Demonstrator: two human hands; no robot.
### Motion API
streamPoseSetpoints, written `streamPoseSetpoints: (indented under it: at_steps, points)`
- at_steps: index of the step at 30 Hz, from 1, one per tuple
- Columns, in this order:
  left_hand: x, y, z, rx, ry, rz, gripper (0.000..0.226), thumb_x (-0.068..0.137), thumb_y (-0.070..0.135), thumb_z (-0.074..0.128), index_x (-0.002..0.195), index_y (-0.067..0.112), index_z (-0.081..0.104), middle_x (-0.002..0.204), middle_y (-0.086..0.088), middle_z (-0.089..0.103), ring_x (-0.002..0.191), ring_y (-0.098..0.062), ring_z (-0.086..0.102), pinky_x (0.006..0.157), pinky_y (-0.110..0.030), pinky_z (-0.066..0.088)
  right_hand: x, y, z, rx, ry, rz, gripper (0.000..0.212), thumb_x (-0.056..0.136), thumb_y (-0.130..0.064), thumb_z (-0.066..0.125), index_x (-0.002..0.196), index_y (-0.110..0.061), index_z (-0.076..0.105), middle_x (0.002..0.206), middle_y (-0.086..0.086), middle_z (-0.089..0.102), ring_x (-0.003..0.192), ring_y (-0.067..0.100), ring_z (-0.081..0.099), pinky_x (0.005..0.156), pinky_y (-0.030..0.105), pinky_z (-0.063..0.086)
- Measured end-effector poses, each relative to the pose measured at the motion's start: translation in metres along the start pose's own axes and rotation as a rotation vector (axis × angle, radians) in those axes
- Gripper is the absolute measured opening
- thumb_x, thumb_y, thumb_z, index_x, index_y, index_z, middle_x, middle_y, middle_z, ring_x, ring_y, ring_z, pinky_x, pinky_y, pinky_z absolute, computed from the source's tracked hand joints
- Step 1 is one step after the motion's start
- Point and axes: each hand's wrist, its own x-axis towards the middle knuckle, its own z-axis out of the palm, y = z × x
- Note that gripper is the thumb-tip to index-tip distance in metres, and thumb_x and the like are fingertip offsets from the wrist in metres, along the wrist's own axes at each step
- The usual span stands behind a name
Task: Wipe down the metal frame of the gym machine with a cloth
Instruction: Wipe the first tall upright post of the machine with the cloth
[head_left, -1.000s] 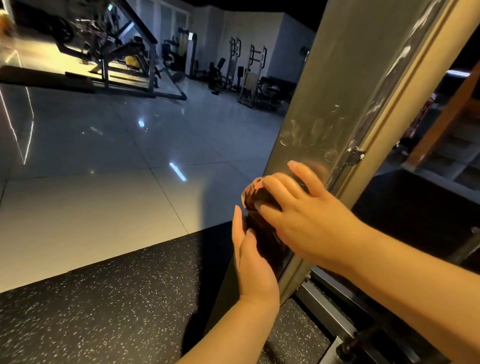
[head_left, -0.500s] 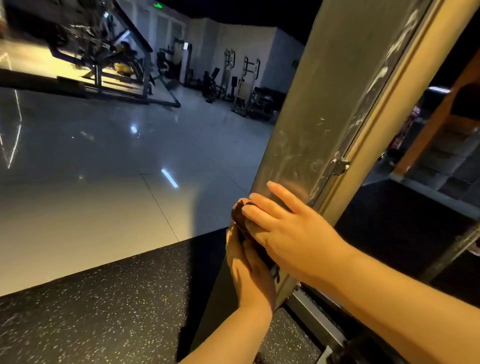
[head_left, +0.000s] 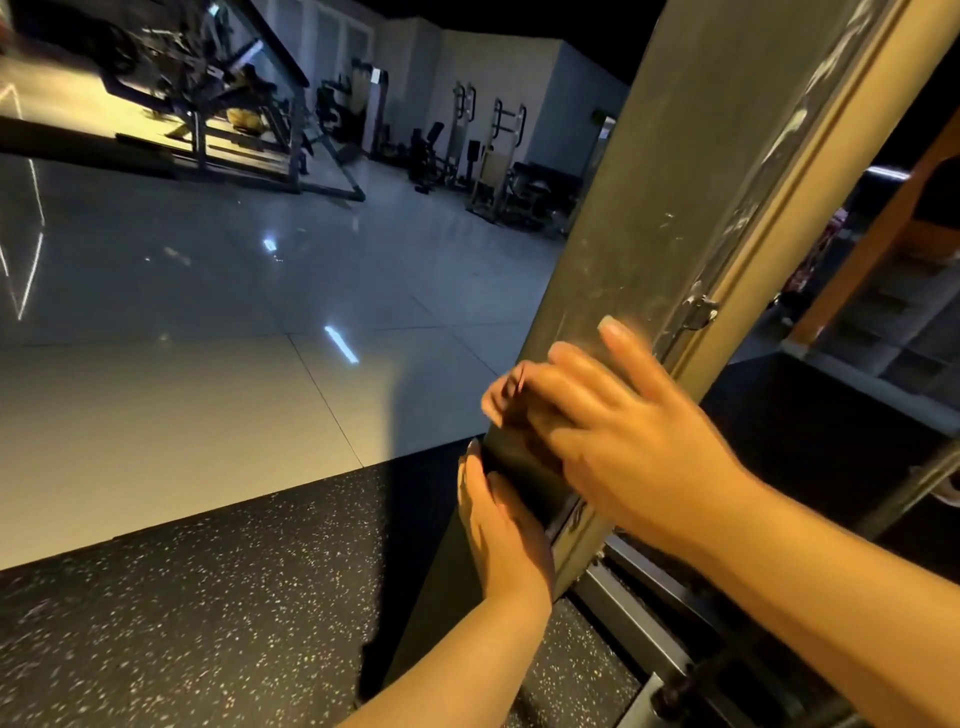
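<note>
Dark cloth (head_left: 524, 457) is pressed against the brushed metal frame (head_left: 675, 218), a wide upright post leaning slightly right. The cloth is sandwiched between both hands: right hand (head_left: 623, 431) on top, left hand (head_left: 504, 525) just below, against the post's left edge.

Smears and streaks are seen on the frame above the hands. A small metal latch (head_left: 698, 309) is fixed at the frame's right edge, near the right index fingertip. Black speckled rubber floor (head_left: 208, 597) is underfoot, glossy tiled floor (head_left: 208, 322) beyond it, other gym machines (head_left: 488, 156) well apart by the far wall.

Most of the cloth is hidden by the right hand, which is motion-blurred. Right hand: fingers curled over the cloth, index extended flat on the metal. Left hand: flattened, fingers straight, touching the cloth's lower end and the frame; no closed grip seen.
</note>
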Motion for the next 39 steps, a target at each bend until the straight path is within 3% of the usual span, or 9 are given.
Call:
streamPoseSetpoints:
  at_steps: [4, 9, 13, 17, 22, 27, 30, 33, 39]
  points:
    - [-0.011, 0.006, 0.017, 0.062, 0.049, -0.047, 0.047, 0.112, 0.026, 0.04, 0.159, 0.026, 0.036, 0.161, -0.002, 0.038, 0.14, -0.02, 0.046, 0.116, -0.032, 0.035, 0.008, 0.034, -0.017, -0.039, 0.208, 0.266, 0.049, 0.089, -0.021, 0.062, 0.137, -0.011, 0.063, 0.162, 0.012, 0.035, 0.154, 0.037, 0.025, 0.124, 0.062, 0.009]
    - [-0.002, -0.013, 0.026, 0.033, 0.148, 0.051, 0.043, 0.11, 0.009, 0.042, 0.153, 0.003, 0.042, 0.156, -0.023, 0.043, 0.143, -0.034, 0.046, 0.116, -0.035, 0.043, 0.009, -0.013, 0.009, 0.072, 0.097, 0.045, 0.045, 0.092, -0.026, 0.041, 0.116, -0.012, 0.077, 0.147, 0.012, 0.054, 0.142, 0.037, 0.044, 0.126, 0.052, 0.009]
    - [-0.005, 0.004, 0.031, 0.082, 0.007, 0.132, 0.03, 0.112, 0.008, 0.037, 0.139, 0.01, 0.051, 0.144, -0.012, 0.055, 0.122, -0.002, 0.061, 0.095, -0.013, 0.05, 0.007, 0.004, -0.001, 0.005, 0.024, -0.101, 0.037, 0.082, -0.024, 0.067, 0.117, -0.018, 0.077, 0.149, 0.01, 0.052, 0.14, 0.035, 0.045, 0.124, 0.055, 0.003]
    - [-0.01, 0.027, 0.044, 0.221, -0.023, 0.156, 0.051, 0.113, 0.023, 0.03, 0.163, 0.02, 0.024, 0.17, 0.001, 0.022, 0.155, -0.014, 0.021, 0.114, -0.013, 0.016, 0.022, 0.078, -0.037, -0.071, 0.281, 0.182, 0.048, 0.095, -0.014, 0.055, 0.143, -0.015, 0.058, 0.154, 0.011, 0.044, 0.146, 0.038, 0.036, 0.124, 0.06, 0.013]
    - [-0.011, 0.047, 0.062, 0.187, -0.13, 0.208, 0.049, 0.113, 0.022, 0.03, 0.162, 0.021, 0.027, 0.165, 0.006, 0.029, 0.134, 0.013, 0.023, 0.092, 0.014, 0.011, 0.029, 0.085, -0.043, -0.043, 0.336, 0.362, 0.048, 0.093, -0.011, 0.059, 0.14, -0.005, 0.059, 0.159, 0.01, 0.035, 0.154, 0.039, 0.019, 0.127, 0.056, 0.004]
    - [-0.011, 0.05, 0.062, 0.199, -0.149, 0.278, 0.033, 0.114, 0.023, 0.037, 0.14, 0.013, 0.055, 0.127, -0.007, 0.067, 0.115, -0.007, 0.067, 0.086, -0.021, 0.057, 0.014, 0.03, -0.016, -0.012, 0.076, -0.035, 0.048, 0.091, -0.027, 0.039, 0.121, -0.017, 0.076, 0.147, 0.006, 0.054, 0.144, 0.035, 0.042, 0.126, 0.054, 0.01]
    - [-0.012, 0.059, 0.066, 0.411, -0.089, 0.355, 0.042, 0.113, 0.025, 0.031, 0.154, 0.026, 0.041, 0.155, 0.009, 0.045, 0.14, 0.0, 0.043, 0.117, -0.021, 0.035, 0.018, 0.069, -0.032, -0.045, 0.185, 0.05, 0.036, 0.088, -0.021, 0.06, 0.121, -0.021, 0.075, 0.15, 0.005, 0.051, 0.144, 0.032, 0.042, 0.126, 0.057, 0.014]
    - [-0.008, 0.065, 0.073, 0.501, -0.091, 0.366, 0.051, 0.113, 0.031, 0.025, 0.164, 0.028, 0.022, 0.169, 0.009, 0.022, 0.15, -0.001, 0.017, 0.12, -0.023, 0.012, 0.031, 0.116, -0.057, -0.089, 0.359, 0.346, 0.044, 0.091, -0.015, 0.062, 0.135, -0.016, 0.065, 0.153, 0.008, 0.046, 0.148, 0.035, 0.036, 0.125, 0.059, 0.013]
    - [0.001, 0.06, 0.082, 0.415, -0.067, 0.54, 0.05, 0.108, 0.014, 0.05, 0.153, 0.032, 0.04, 0.152, 0.019, 0.045, 0.142, 0.007, 0.036, 0.121, -0.03, 0.035, 0.036, 0.066, -0.03, -0.026, 0.301, 0.263, 0.04, 0.092, -0.018, 0.051, 0.126, -0.012, 0.072, 0.148, 0.009, 0.05, 0.146, 0.039, 0.035, 0.127, 0.055, 0.007]
